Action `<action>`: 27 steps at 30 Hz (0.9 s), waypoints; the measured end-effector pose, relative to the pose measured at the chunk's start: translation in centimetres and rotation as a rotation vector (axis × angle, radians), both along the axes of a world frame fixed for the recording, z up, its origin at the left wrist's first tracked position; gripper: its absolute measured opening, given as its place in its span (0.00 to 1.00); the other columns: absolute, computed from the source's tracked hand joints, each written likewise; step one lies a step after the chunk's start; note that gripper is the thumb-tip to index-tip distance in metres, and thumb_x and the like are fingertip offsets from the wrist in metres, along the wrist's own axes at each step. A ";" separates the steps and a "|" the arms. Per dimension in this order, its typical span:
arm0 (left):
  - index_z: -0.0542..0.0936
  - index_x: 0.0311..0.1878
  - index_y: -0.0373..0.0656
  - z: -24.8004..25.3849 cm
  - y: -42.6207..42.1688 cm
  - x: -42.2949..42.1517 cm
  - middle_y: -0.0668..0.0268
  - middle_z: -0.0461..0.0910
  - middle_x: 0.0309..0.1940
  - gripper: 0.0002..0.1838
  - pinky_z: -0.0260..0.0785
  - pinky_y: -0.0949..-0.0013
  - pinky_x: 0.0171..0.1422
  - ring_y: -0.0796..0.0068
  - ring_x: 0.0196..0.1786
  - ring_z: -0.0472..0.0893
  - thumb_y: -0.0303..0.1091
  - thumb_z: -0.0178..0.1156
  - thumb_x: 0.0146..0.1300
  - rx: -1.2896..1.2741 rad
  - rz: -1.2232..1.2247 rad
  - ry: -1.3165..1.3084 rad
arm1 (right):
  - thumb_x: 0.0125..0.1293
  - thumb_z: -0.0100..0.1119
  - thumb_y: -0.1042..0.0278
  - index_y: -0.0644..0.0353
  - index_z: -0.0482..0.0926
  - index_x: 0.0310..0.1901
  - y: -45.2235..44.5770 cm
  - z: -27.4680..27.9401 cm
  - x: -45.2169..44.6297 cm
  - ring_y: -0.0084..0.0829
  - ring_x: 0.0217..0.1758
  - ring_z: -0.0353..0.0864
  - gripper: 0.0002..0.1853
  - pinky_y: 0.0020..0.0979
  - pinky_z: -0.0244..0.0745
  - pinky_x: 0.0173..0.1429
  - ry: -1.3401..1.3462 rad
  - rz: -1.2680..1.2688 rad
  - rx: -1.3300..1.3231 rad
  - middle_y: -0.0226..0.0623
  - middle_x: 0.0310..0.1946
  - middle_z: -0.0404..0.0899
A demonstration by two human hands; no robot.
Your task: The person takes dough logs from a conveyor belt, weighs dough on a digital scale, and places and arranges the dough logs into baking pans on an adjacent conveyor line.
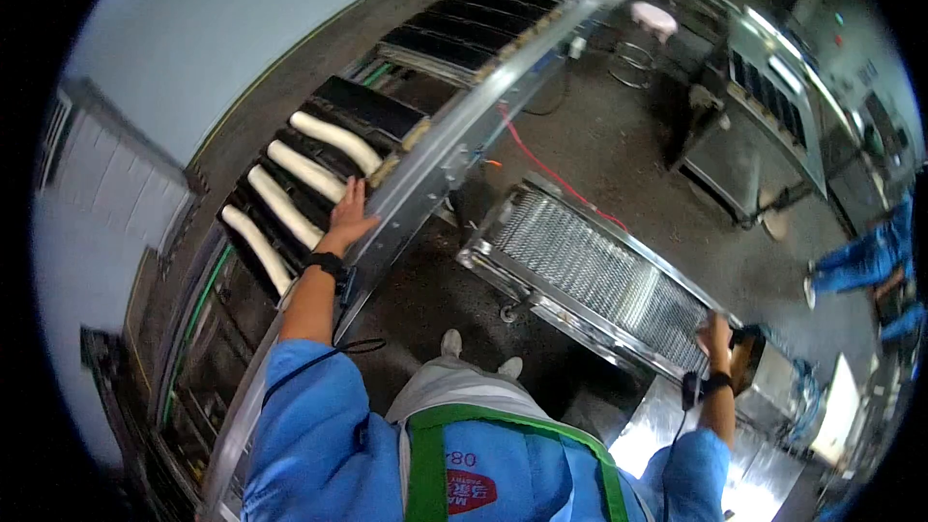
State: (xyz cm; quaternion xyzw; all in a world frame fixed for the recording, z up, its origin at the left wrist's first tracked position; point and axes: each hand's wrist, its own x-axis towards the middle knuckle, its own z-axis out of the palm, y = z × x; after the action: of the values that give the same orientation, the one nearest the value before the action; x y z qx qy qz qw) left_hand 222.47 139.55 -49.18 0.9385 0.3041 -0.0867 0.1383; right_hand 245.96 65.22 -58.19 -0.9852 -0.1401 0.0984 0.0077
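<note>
My left hand (350,219) is at the rail of the long conveyor, its fingers spread near the lower end of a pale dough strip (307,170). Several such strips lie side by side in the black tray (275,195) on that conveyor, among them one at the near end (256,247). Over to the right, my right hand (714,336) is at the far end of a metal mesh belt (609,269). Its fingers look curled, and blur hides what they hold, if anything.
Black trays (464,24) line the conveyor's far part behind its metal rail (435,159). A pink stool (653,19) and a metal table (744,145) stand beyond. A red hose (541,166) crosses the floor. Another person's blue-clothed legs (860,256) show at the right.
</note>
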 end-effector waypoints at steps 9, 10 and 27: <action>0.41 0.64 0.46 2.0 -3.1 -5.0 0.60 0.35 0.64 0.46 0.43 0.57 0.64 0.56 0.64 0.46 0.44 0.57 0.46 0.156 -0.007 -0.014 | 0.56 0.47 0.68 0.57 0.68 0.49 13.0 31.1 -4.1 0.19 0.33 0.73 0.17 0.18 0.69 0.24 0.032 -0.098 1.143 0.30 0.35 0.72; 0.41 0.64 0.46 2.0 -3.3 -5.6 0.60 0.35 0.64 0.46 0.43 0.57 0.64 0.56 0.64 0.46 0.44 0.57 0.46 0.153 -0.002 -0.026 | 0.56 0.48 0.69 0.57 0.69 0.48 15.0 33.1 -4.5 0.19 0.35 0.73 0.16 0.18 0.70 0.25 0.078 -0.065 1.302 0.30 0.38 0.72; 0.53 0.61 0.47 -2.4 -2.5 -17.2 0.62 0.46 0.63 0.36 0.43 0.55 0.63 0.58 0.64 0.48 0.39 0.55 0.48 0.105 0.004 -0.409 | 0.59 0.50 0.61 0.60 0.63 0.49 56.9 19.8 -17.4 0.26 0.37 0.73 0.19 0.26 0.73 0.40 1.246 0.397 1.234 0.35 0.35 0.71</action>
State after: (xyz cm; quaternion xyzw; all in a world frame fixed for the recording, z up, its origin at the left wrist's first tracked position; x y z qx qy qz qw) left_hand 205.25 137.05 -51.58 0.9420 0.2756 0.1217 0.1480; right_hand 228.53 122.17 -38.35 -0.5313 -0.3062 0.5216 0.5931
